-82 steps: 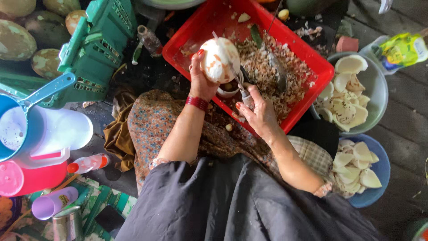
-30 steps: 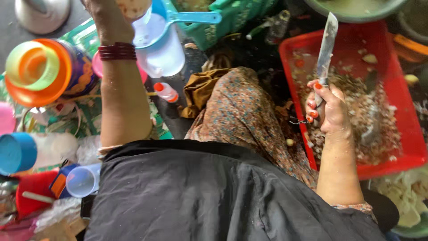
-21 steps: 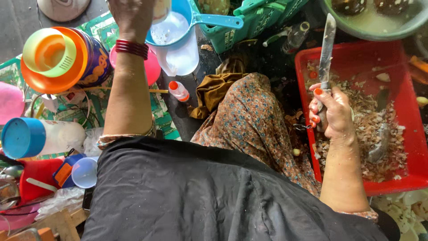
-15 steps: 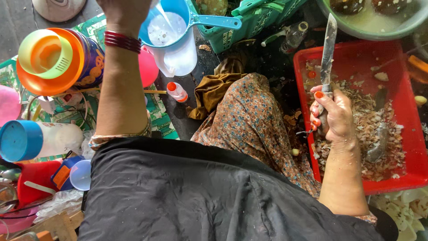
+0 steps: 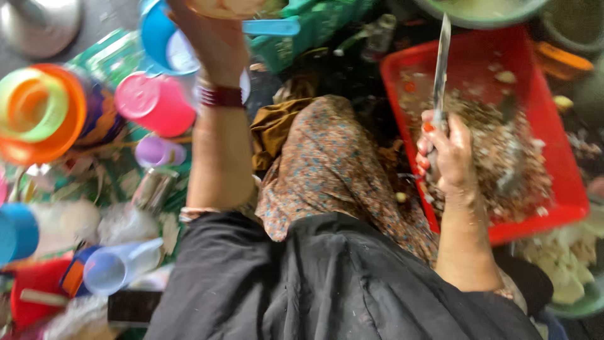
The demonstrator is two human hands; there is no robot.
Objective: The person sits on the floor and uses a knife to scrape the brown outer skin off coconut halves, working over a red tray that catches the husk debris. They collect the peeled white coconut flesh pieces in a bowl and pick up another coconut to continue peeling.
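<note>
While the left hand (image 5: 214, 44) reaches far up toward the top edge of the view, its fingers curled about a pale rounded thing (image 5: 226, 6) that the frame cuts off, the right hand (image 5: 450, 157) stays low on the other side of the lap, closed round the handle of a long knife (image 5: 440, 63). The two hands are well apart, with the patterned cloth over the knee (image 5: 327, 164) between them. The knife's blade stands nearly upright in the picture, its tip pointing away from the body and up over the red tray (image 5: 566, 157), which holds a heap of brownish scraps and shavings. The pale thing lies up and to the left of the blade, so only the left hand is on it; it looks smooth and cream-coloured, but too little shows to tell its shape. Just beside the left hand sits a blue scoop (image 5: 160, 38) with a long handle, and below it a pink cup (image 5: 154, 104).
</note>
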